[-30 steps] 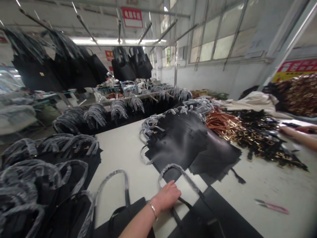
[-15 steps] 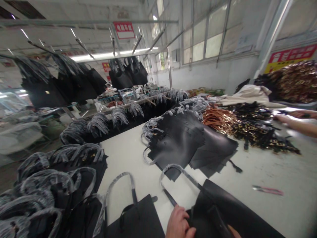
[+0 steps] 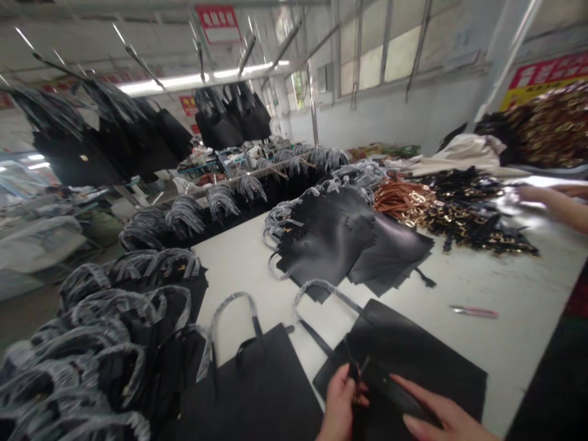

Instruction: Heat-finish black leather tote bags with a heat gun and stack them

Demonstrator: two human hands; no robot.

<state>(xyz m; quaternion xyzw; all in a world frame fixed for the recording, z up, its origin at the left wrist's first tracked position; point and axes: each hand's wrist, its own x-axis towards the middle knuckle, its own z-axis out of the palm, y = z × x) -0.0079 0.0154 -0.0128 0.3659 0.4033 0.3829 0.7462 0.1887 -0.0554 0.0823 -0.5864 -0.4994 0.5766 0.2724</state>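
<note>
A black handbag panel [image 3: 427, 343] lies on the white table in front of me, its plastic-wrapped handle [image 3: 321, 285] looped away from me. Over its near part, my left hand [image 3: 340, 401] pinches a thin black strap, with a small metallic glint by the fingers. My right hand [image 3: 443, 407] is closed around a long black leather piece [image 3: 395, 389]; whether this is part of the bag I cannot tell. Just left lies another black bag [image 3: 257, 386] with a wrapped handle and a small side tab.
Black bags with wrapped handles [image 3: 105, 331] crowd the left. A stack of black panels [image 3: 328, 236] lies farther back. Brown straps [image 3: 402, 199] and black straps with gold buckles [image 3: 478, 220] are piled at back right, near another person's arm [image 3: 558, 205]. Red-handled snips [image 3: 475, 312] lie right.
My hands have come farther into view, and both now show on the black pieces. The left hand has moved from beside the handle end to the thin strap. The view has tilted down.
</note>
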